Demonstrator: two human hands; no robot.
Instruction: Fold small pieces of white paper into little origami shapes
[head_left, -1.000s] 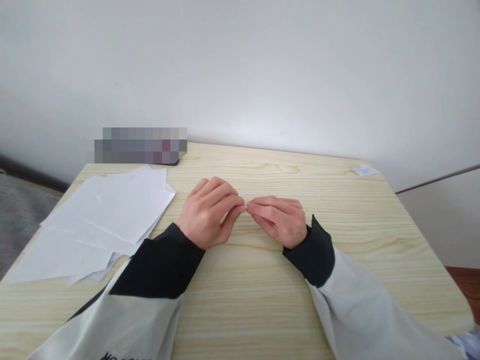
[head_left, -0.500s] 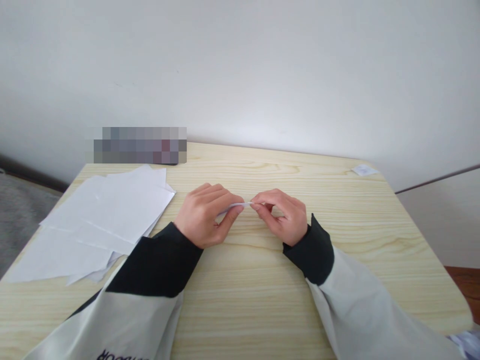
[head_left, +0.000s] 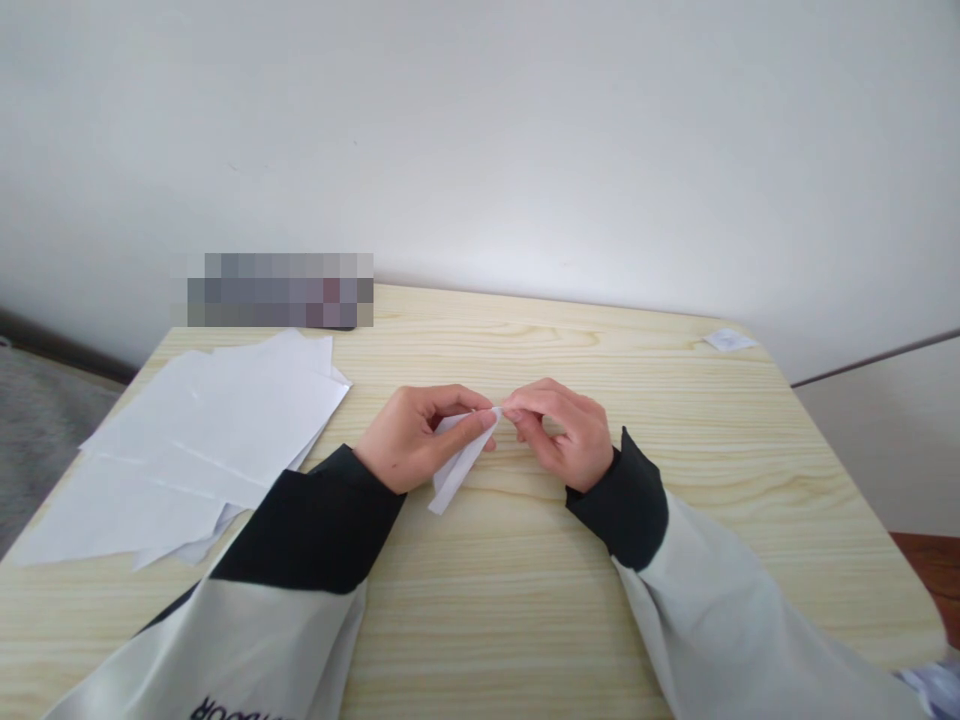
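Note:
A small folded piece of white paper (head_left: 455, 472) is held just above the middle of the light wooden table (head_left: 525, 620). My left hand (head_left: 416, 437) grips it between thumb and fingers, and its lower end slants down toward me. My right hand (head_left: 564, 431) pinches the paper's upper tip with thumb and forefinger. The two hands meet at that tip, fingertips almost touching. Both wrists rest on or near the tabletop, in black cuffs and pale sleeves.
A loose pile of white sheets (head_left: 202, 440) lies on the table's left side. A dark flat object (head_left: 341, 324), partly blurred out, sits at the back edge. A small white scrap (head_left: 729, 341) lies at the far right corner. A pale wall stands behind.
The folded paper was hidden between my fingertips a second ago. It now shows as a slanted strip, its lower end swung out below my left hand. My hands stayed in place.

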